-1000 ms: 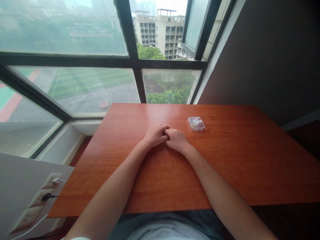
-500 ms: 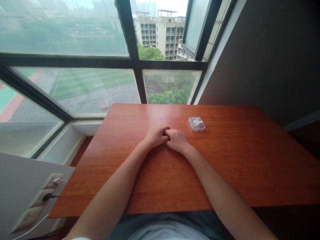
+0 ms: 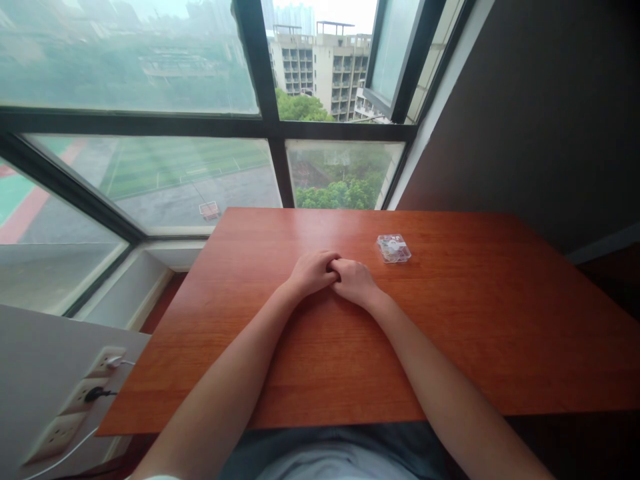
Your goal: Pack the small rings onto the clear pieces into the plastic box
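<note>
On the wooden table, my left hand (image 3: 313, 272) and my right hand (image 3: 355, 281) rest together, touching at the curled fingers. Both are closed, with the fingers of one hooked into the other, and no object shows between them. The inner sides of the palms are hidden. Just beyond my right hand, to its right, lies a small clear plastic box (image 3: 394, 248). Its lid appears closed, and small items inside are too fine to make out. Neither hand touches the box.
The reddish-brown table (image 3: 500, 320) spreads beneath both forearms. Dark-framed windows (image 3: 273, 127) stand behind it, one pane swung outward. A grey wall (image 3: 530, 120) rises at the right. Wall sockets (image 3: 83, 397) with plugs and cables sit at the lower left, near the table's edge.
</note>
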`<state>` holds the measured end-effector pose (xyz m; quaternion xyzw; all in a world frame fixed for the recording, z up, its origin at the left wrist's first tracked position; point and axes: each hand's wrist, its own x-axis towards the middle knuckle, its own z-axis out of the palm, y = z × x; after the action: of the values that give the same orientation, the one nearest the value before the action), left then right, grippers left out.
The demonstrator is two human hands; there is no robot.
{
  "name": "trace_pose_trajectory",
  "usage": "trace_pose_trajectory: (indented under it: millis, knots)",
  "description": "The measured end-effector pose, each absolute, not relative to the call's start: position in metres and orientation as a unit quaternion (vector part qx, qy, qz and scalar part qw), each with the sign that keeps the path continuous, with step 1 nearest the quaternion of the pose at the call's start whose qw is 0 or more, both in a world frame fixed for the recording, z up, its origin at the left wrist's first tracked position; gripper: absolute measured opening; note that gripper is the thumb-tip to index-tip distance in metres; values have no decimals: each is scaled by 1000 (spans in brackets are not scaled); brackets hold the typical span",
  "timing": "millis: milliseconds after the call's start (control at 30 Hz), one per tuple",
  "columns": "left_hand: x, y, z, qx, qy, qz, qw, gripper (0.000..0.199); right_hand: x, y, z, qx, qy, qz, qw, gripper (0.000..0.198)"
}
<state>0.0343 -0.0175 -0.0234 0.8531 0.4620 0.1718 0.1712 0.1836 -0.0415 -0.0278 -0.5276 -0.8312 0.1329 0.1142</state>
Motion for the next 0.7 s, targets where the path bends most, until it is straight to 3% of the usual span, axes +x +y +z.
trace_pose_trajectory:
  millis: [700]
  knots:
    - [35,-18,-22,854,461,168,172,30,184,-42,-26,-527,-832,132,110,30]
